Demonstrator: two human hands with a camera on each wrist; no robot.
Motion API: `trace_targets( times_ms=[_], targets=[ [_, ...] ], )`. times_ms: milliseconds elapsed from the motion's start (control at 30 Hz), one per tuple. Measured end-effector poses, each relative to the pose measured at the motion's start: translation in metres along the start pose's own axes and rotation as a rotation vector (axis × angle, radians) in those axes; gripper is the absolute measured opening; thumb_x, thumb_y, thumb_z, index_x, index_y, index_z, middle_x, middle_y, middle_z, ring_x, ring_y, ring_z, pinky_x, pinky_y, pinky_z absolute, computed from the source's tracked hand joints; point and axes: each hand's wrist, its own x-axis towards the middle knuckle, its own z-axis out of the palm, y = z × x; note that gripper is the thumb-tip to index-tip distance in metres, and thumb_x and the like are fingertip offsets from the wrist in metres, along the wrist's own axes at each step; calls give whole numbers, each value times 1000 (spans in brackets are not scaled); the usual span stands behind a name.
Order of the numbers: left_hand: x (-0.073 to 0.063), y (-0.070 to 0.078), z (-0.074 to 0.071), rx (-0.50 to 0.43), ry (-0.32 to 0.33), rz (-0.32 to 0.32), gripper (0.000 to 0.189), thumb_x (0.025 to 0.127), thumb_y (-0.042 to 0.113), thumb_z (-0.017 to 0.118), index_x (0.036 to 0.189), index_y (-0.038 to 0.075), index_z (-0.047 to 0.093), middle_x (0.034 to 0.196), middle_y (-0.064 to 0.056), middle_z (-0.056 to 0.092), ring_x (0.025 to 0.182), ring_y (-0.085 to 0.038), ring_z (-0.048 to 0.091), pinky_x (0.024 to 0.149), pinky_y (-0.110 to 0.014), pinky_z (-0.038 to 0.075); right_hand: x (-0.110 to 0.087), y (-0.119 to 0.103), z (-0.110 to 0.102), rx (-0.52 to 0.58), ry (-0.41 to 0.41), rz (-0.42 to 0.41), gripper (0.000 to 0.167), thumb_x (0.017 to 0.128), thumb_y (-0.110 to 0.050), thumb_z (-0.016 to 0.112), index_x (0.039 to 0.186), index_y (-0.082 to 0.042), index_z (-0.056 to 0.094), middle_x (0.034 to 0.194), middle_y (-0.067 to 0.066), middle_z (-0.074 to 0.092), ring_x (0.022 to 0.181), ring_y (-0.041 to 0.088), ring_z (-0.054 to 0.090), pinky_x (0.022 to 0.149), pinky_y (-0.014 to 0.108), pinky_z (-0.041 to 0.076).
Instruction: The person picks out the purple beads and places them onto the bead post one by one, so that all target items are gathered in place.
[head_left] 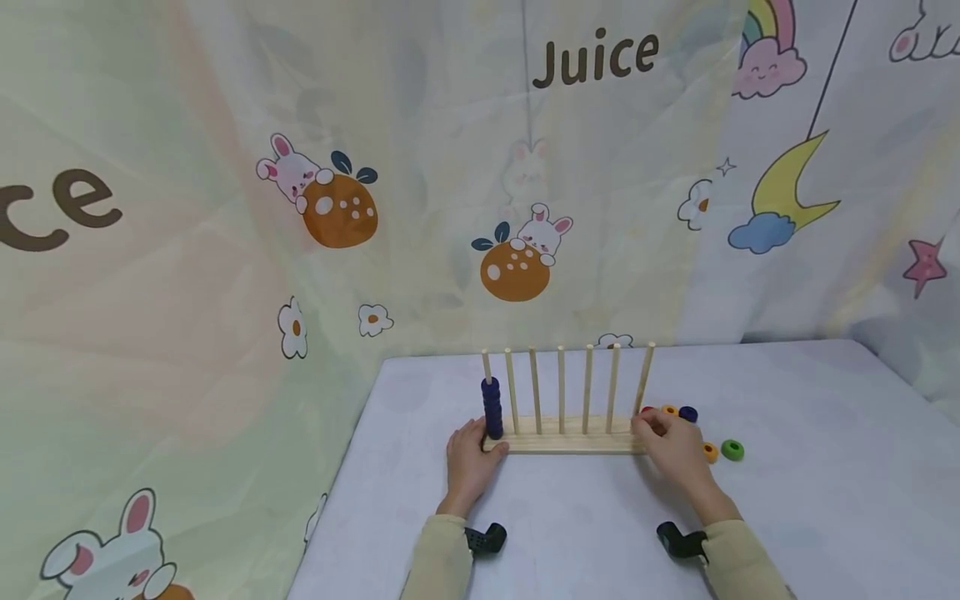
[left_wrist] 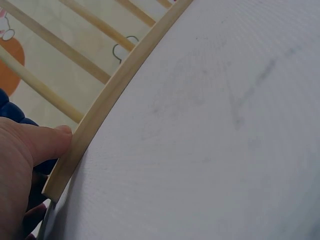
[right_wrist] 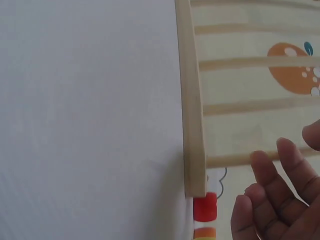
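A wooden rack with a long base (head_left: 570,444) and a row of upright pegs stands on the table. Dark blue beads (head_left: 492,408) are stacked on its leftmost peg; the other pegs look bare. My left hand (head_left: 468,465) grips the base's left end, its thumb (left_wrist: 52,142) against the front edge and the other fingers mostly hidden behind. At the opposite end, my right hand (head_left: 678,454) is beside the rightmost peg (head_left: 643,379). In the right wrist view its fingers (right_wrist: 267,172) are loosely bent, the thumb apart from them, with nothing held.
Right of the rack lie loose beads: a green one (head_left: 732,450), a dark blue one (head_left: 687,414), orange ones (head_left: 709,452) and a red one (right_wrist: 205,207), partly hidden in the head view. A printed curtain (head_left: 420,250) hangs behind the white table (head_left: 570,517).
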Motion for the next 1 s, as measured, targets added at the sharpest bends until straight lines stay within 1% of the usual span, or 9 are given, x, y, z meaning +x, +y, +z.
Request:
trace_targets(
  times_ms=[67, 233, 333, 433, 533, 667, 767, 933, 1000],
  targets=[
    [-1, 0, 0, 5, -3, -6, 54, 84, 25, 74, 130, 0, 60, 131, -13, 62, 131, -34, 47, 115, -52, 22, 1, 5, -2, -13, 5, 16, 28, 96, -29, 59, 97, -4, 71, 87, 8, 69, 80, 20, 58, 64, 28, 45],
    [-2, 0, 0, 11, 3, -5, 54, 83, 25, 75, 130, 0, 61, 130, -14, 63, 131, -34, 47, 114, -53, 23, 5, 15, -7, -53, 29, 3, 26, 95, -28, 61, 98, -5, 71, 87, 9, 69, 80, 22, 60, 64, 30, 45],
    [-1, -1, 1, 3, 7, 0, 54, 83, 24, 76, 129, 0, 61, 130, -14, 63, 131, -35, 47, 114, -53, 23, 8, 20, -9, -75, 42, 12, 25, 95, -27, 60, 101, -5, 70, 88, 9, 70, 81, 24, 60, 64, 30, 45],
    [0, -2, 1, -1, 13, 9, 53, 83, 24, 76, 128, 0, 61, 129, -13, 63, 130, -35, 48, 113, -54, 24, 12, 26, -11, -83, 65, 42, 25, 95, -25, 59, 104, -4, 69, 92, 12, 70, 84, 26, 61, 65, 30, 45],
    [0, -3, 2, -1, 12, 11, 53, 83, 25, 76, 128, 1, 62, 129, -13, 63, 130, -34, 48, 113, -53, 24, 14, 31, -12, -81, 89, 69, 25, 95, -23, 59, 108, -3, 68, 98, 15, 70, 89, 28, 61, 69, 33, 47],
    [0, -3, 2, -5, 8, 10, 53, 83, 25, 76, 128, 1, 62, 129, -13, 63, 130, -35, 48, 114, -53, 24, 15, 35, -15, -50, 91, 121, 29, 96, -25, 60, 113, -2, 67, 106, 18, 69, 97, 32, 62, 73, 34, 48],
    [0, -3, 2, -7, 4, 6, 54, 83, 26, 76, 129, 0, 61, 130, -13, 63, 130, -34, 48, 114, -52, 23, 14, 35, -18, -36, 84, 163, 30, 96, -25, 59, 114, -2, 66, 109, 20, 68, 98, 32, 61, 70, 30, 47],
    [0, -2, 0, -3, 10, 10, 55, 83, 26, 76, 129, -1, 61, 130, -15, 63, 130, -35, 48, 113, -53, 24, 18, 34, -24, -53, 103, 164, 27, 95, -18, 58, 113, 0, 66, 106, 20, 67, 93, 29, 59, 66, 26, 44],
    [0, -2, 0, -4, 14, 11, 55, 83, 26, 76, 128, -1, 61, 129, -15, 63, 130, -35, 48, 113, -52, 25, 20, 35, -27, -56, 103, 175, 28, 95, -18, 57, 115, 0, 65, 108, 20, 66, 91, 29, 57, 62, 28, 46]
  ],
)
